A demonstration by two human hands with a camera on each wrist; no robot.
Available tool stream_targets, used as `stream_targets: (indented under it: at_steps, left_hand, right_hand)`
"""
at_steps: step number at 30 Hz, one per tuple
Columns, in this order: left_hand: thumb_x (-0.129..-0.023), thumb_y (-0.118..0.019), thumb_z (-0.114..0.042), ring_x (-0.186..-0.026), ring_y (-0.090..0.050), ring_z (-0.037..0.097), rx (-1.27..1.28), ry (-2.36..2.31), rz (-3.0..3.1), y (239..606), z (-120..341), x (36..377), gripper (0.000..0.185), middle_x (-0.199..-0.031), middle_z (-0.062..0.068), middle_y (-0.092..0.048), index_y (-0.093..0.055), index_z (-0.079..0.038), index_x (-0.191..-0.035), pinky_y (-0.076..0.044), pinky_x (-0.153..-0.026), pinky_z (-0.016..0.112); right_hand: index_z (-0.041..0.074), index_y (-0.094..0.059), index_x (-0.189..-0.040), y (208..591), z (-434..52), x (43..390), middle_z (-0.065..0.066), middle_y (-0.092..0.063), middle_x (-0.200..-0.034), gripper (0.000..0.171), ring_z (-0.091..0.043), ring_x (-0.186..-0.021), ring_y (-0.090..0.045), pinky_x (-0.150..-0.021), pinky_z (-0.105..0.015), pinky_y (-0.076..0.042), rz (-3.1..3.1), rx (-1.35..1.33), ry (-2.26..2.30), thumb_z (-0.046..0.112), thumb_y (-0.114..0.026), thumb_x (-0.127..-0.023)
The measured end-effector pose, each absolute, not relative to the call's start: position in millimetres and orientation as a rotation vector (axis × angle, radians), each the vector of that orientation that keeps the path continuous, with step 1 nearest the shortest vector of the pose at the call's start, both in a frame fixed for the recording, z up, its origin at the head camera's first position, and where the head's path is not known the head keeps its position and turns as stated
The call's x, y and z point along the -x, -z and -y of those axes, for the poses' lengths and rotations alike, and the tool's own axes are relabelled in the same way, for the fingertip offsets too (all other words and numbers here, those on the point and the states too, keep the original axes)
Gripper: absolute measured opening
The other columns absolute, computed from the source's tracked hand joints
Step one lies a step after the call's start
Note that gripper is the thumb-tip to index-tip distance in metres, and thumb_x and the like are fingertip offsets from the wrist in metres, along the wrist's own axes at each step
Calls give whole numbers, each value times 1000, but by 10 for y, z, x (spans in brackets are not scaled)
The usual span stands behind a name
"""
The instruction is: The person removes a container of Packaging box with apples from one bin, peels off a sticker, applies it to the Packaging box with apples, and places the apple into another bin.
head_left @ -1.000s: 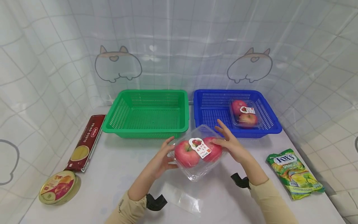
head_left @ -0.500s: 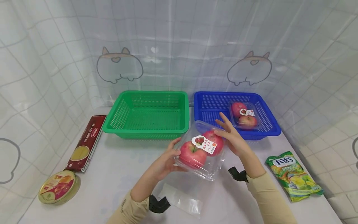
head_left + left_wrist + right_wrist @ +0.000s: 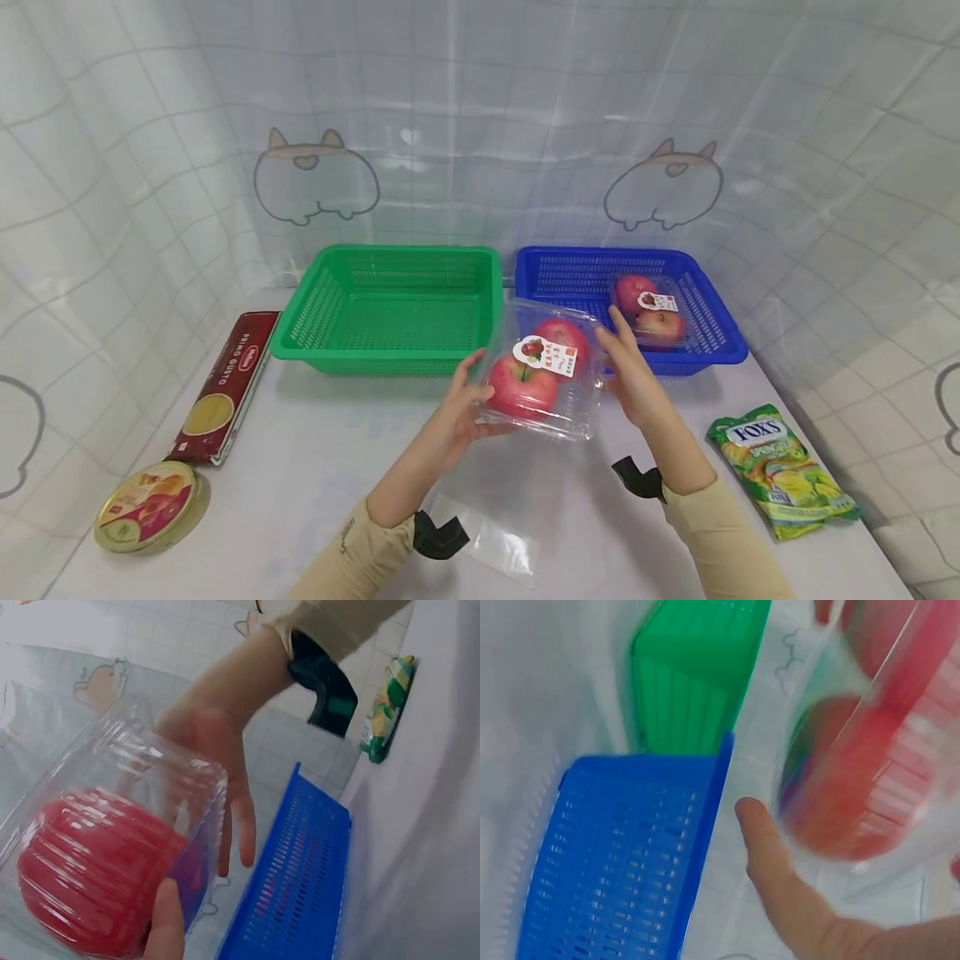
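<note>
A clear plastic box of red apples (image 3: 551, 354), with a white label across its lid, is held tilted above the table. My left hand (image 3: 453, 417) grips the box's left side, its thumb on the lid. At the right side is my right hand (image 3: 633, 379), fingers straight and spread; whether they touch the box is hard to tell. In the left wrist view the right hand (image 3: 217, 750) shows partly through the clear plastic. Behind the hands, a blue basket (image 3: 723, 346) contains a similar apple box (image 3: 660, 321). To its left stands a green basket (image 3: 390, 356).
A dark red pasta packet (image 3: 228, 387) and a round tin (image 3: 146, 508) lie at the left. At the right is a green FOX'S candy bag (image 3: 783, 471). A flat clear plastic piece (image 3: 498, 546) lies at the front. A patterned curtain (image 3: 480, 150) hangs behind.
The held apple box has moved away from me and turned, its lid now squarer to view. My left hand has followed it rightward and forward; the right fingers have shifted off the lid to its edge.
</note>
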State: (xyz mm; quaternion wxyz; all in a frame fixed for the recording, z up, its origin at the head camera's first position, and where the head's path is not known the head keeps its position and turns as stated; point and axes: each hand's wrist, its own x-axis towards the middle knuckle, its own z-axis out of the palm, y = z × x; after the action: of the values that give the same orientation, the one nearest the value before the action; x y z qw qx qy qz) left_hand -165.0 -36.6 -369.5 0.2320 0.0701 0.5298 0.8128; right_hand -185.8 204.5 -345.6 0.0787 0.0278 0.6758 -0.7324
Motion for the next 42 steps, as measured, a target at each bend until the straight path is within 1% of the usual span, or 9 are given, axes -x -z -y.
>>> stream_targets:
  at_steps: [5, 10, 15, 22, 24, 29, 32, 37, 42]
  left_hand:
    - [-81, -50, -19, -116, -44, 35, -168, -2337, -1452, 3698, 230, 1795, 74, -139, 18, -27, -11, -18, -144, -46, -89, 49]
    - [-82, -50, -18, -107, -51, 29, -188, -2392, -1484, 3712, 90, 1925, 72, -135, 19, -33, -13, -17, -144, -47, -88, 49]
    - [-81, -52, -20, -101, -53, 25, -178, -2399, -1501, 3724, -52, 2035, 74, -131, 20, -36, -12, -16, -144, -47, -87, 49]
    - [-83, -52, -24, -104, -52, 25, -206, -2359, -1552, 3703, -224, 2189, 71, -132, 19, -37, -15, -16, -143, -48, -87, 49]
    - [-83, -52, -25, -104, -52, 26, -218, -2348, -1571, 3690, -265, 2235, 72, -132, 19, -37, -15, -15, -143, -48, -86, 49]
    - [-83, -51, -27, -104, -52, 26, -229, -2317, -1607, 3654, -344, 2352, 74, -132, 20, -38, -12, -14, -145, -48, -86, 48]
    - [-84, -51, -27, -106, -50, 27, -231, -2296, -1618, 3639, -375, 2411, 75, -131, 21, -39, -12, -15, -146, -47, -89, 49]
    - [-92, -45, -39, -121, -41, 35, -262, -2183, -1773, 3646, -401, 2499, 68, -140, 18, -33, -13, -17, -148, -42, -95, 50]
    - [-97, -33, -46, -133, -27, 34, -233, -2029, -2044, 3709, -415, 2528, 62, -151, 12, -19, -16, -15, -148, -34, -102, 50]
  right_hand:
    - [25, 0, -149, 3464, -2023, 1753, -12, -3, -152, 69, -43, -135, -15, -100, -61, -29, -2034, -151, 2094, 41, -39, -95]
    - [21, -3, -149, 3477, -1998, 1718, -14, -11, -150, 70, -42, -134, -19, -87, -56, -44, -1995, -152, 2122, 40, -42, -95]
    - [17, -5, -149, 3464, -2017, 1749, -15, -15, -148, 69, -40, -132, -24, -84, -54, -46, -1948, -198, 2215, 31, -45, -95]
    - [9, -16, -147, 3410, -2124, 1843, -8, -35, -130, 63, -23, -105, -53, -81, -43, -52, -1865, -289, 2336, 22, -47, -94]
    - [7, -18, -146, 3391, -2161, 1882, -6, -34, -132, 62, -21, -104, -52, -81, -43, -52, -1832, -305, 2362, 22, -47, -94]
    - [9, -17, -148, 3368, -2237, 1997, -4, -24, -142, 63, -28, -120, -36, -88, -47, -47, -1743, -333, 2413, 21, -48, -94]
    - [11, -18, -148, 3361, -2269, 2068, -4, -24, -143, 62, -31, -125, -33, -92, -49, -44, -1720, -363, 2429, 21, -49, -94]
    - [12, -20, -147, 3335, -2329, 2167, -4, -21, -146, 63, -33, -130, -29, -95, -51, -40, -1692, -414, 2447, 21, -51, -94]
    - [14, -23, -145, 3319, -2465, 2313, 0, -36, -128, 59, -30, -123, -38, -96, -50, -38, -1699, -435, 2443, 20, -50, -93]
